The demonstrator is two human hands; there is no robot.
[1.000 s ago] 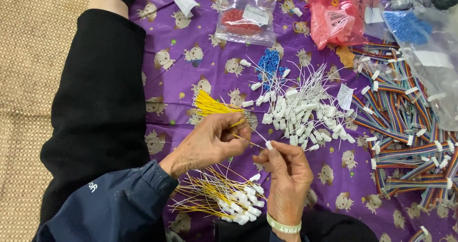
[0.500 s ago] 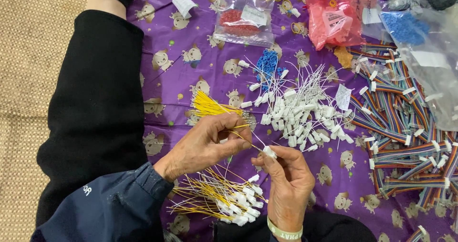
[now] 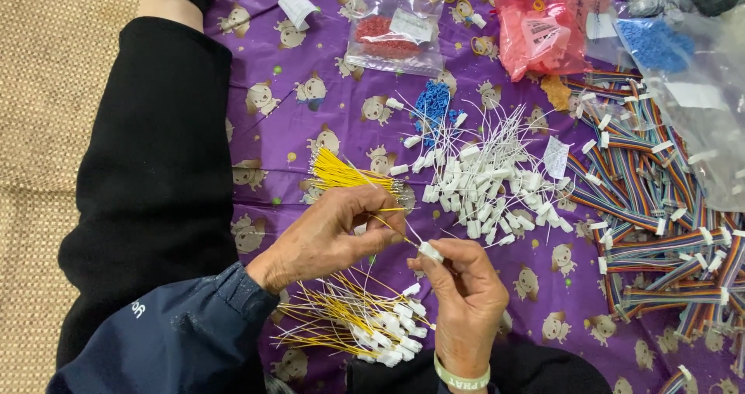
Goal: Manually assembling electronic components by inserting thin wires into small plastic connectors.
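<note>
My left hand [image 3: 330,235] pinches a thin yellow wire [image 3: 388,225] between thumb and fingers, its tip pointing at a small white connector [image 3: 431,251]. My right hand [image 3: 464,301] holds that connector at its fingertips, a white wire trailing up from it. The two hands meet over the purple cloth [image 3: 310,130]. A bundle of loose yellow wires [image 3: 345,175] lies just beyond my left hand. Below the hands lies a heap of yellow-and-white wires fitted with white connectors [image 3: 365,324].
A pile of white-wired connectors [image 3: 489,180] lies at centre. Rainbow ribbon cables [image 3: 667,239] spread at the right. Bags of red [image 3: 392,29], pink [image 3: 539,33] and blue [image 3: 656,45] small parts sit at the top; blue pieces [image 3: 433,103] lie loose. My black-clad leg [image 3: 155,177] stretches left.
My hands have drawn a little closer, the yellow wire's tip nearing the white connector. The rest stays put.
</note>
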